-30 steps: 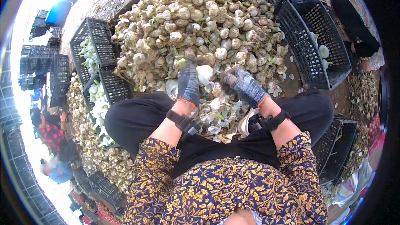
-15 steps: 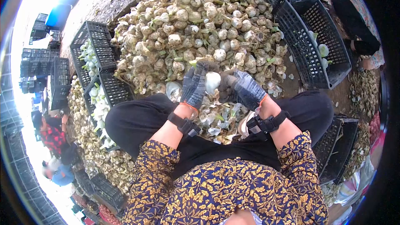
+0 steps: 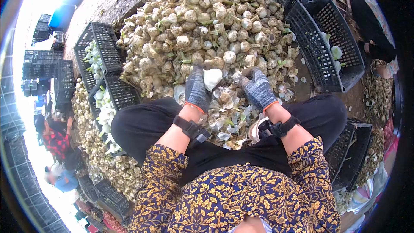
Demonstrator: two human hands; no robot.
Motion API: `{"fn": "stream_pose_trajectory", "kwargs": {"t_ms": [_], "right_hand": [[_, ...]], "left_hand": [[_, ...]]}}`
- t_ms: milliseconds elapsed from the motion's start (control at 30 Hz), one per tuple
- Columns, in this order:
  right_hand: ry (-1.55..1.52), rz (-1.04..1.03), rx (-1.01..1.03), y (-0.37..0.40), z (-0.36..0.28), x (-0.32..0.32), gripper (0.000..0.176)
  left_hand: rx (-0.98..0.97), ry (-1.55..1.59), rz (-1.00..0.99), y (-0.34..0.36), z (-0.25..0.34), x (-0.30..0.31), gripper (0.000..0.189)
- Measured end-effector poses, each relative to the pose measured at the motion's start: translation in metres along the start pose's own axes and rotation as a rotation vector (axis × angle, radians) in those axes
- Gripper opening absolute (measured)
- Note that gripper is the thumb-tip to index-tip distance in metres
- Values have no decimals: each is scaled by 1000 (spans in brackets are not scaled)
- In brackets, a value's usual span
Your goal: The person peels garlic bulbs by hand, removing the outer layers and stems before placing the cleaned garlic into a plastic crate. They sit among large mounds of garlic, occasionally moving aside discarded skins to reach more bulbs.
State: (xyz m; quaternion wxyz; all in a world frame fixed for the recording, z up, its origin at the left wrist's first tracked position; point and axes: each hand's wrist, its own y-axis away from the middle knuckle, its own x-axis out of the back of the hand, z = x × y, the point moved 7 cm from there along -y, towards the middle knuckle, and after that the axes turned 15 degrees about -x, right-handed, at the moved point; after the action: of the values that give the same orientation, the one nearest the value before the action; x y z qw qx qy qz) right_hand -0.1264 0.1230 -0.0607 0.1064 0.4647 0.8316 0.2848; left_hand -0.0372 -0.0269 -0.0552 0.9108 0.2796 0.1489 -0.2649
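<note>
Head view: nearest is my patterned shirt (image 3: 228,190), its sleeves reaching partway down my forearms, with a black strap (image 3: 282,127) on each wrist. My black trousers (image 3: 142,121) spread to both sides, and a pale shoe (image 3: 255,130) shows beside the right wrist. Between my legs lie loose skins (image 3: 230,118). Just beyond, my left hand (image 3: 197,87), in a grey glove, has its fingers clamped on a white bulb (image 3: 212,79), which sits between my two hands. My right hand (image 3: 258,88), gloved alike, is apart from it; its fingers curl in, and I cannot tell whether they pinch anything. Past my hands rises the pile (image 3: 202,21) of dirt-stained garlic. To its right stands a black crate (image 3: 307,54) with a few pale heads inside; to its left, two linked crates (image 3: 108,49) hold more. Farther left are a person in red checks (image 3: 56,144) and stacked crates (image 3: 41,64).
</note>
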Motion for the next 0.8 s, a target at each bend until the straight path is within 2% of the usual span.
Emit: {"fn": "stream_pose_trajectory", "kwargs": {"t_ms": [33,100,133,167,200,233,300,367,400,433,467,500,533,567,600,633,700,733,767,800], "right_hand": [[-3,4,0,-1,2,3,17],[191,1,28,-5,1,8,17],[718,173,622,3,-10,1,21],[1099,59,920,16,-1,-18,22],[1193,-158,564,16,5,-25,21],[1110,-162,547,26,8,-27,20],[1003,-255,189,36,7,-25,36],[962,-326,232,42,16,-28,37],[965,-324,236,43,11,-25,37],[1028,-362,186,45,9,-24,41],[1092,-402,136,46,11,-24,45],[970,-439,470,49,9,-22,38],[646,-473,389,44,16,-10,35],[321,-494,303,43,22,0,33],[-41,-449,237,87,-34,23,31],[-46,-449,236,80,-30,18,31],[967,-314,387,61,-6,-6,27],[855,-216,469,65,-14,-11,23],[1004,-296,336,65,-10,-19,21],[1050,-273,277,64,-3,-22,24]], "left_hand": [[2,-2,-4,-1,-4,4,37],[60,97,18,4,-5,5,36],[81,118,-6,-2,-10,8,37],[103,123,-11,-3,-12,8,37],[113,74,4,-5,-14,12,38],[119,22,17,-9,-15,14,39],[106,-57,121,-16,-13,10,37],[91,-56,129,-16,-11,-19,35],[77,-117,62,-17,-12,-38,35],[80,-49,-85,-19,-18,-75,35],[61,-151,-204,-15,-26,-109,38],[0,-133,-345,14,-16,-155,42],[31,-47,-498,39,-16,-191,41],[71,-5,-545,65,-9,-216,39],[74,-9,-543,62,-13,-213,39],[-9,-139,-614,55,-18,-207,39],[-177,-404,-756,34,-34,-188,40],[-256,-534,-825,22,-40,-174,41],[-248,-699,-735,2,-47,-148,40],[-238,-859,-640,-19,-49,-121,40]]}}
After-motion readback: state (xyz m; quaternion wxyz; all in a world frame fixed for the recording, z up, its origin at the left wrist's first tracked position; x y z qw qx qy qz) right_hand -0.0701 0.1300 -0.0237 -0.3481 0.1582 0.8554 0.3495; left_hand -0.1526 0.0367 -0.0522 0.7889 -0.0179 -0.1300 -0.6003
